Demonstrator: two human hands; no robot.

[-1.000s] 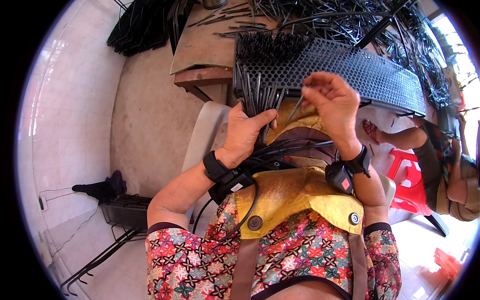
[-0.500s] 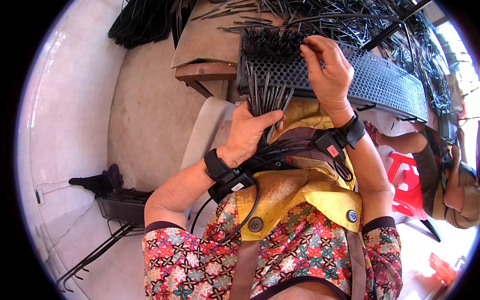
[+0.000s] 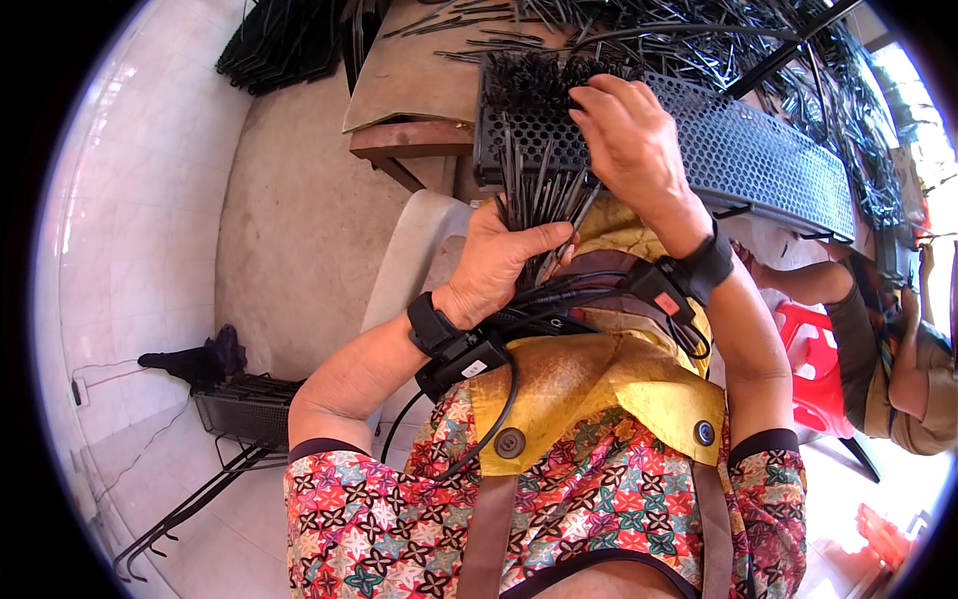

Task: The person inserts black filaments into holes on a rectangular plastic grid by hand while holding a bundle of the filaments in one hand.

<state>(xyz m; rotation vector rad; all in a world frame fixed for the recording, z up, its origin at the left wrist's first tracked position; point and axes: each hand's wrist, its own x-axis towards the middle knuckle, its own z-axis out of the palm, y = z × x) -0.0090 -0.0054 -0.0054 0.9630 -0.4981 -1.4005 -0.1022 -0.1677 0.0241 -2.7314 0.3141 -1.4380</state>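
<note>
Head view, looking down: the left hand [image 3: 491,258] grasps a fanned bundle of thin dark rods [image 3: 544,203] in front of the chest, thumb pressed across them, their tips pointing up and away. The right hand [image 3: 634,140] is raised over a black perforated metal rack [image 3: 773,165], fingers curled beside the tuft of dark rods [image 3: 519,92] crowding its left end; whether it pinches one, I cannot tell. Behind, loose rods [image 3: 689,55] cover much of a table [image 3: 407,85]. At right, another person [image 3: 910,394] is beside a red plastic stool [image 3: 818,374]
</note>
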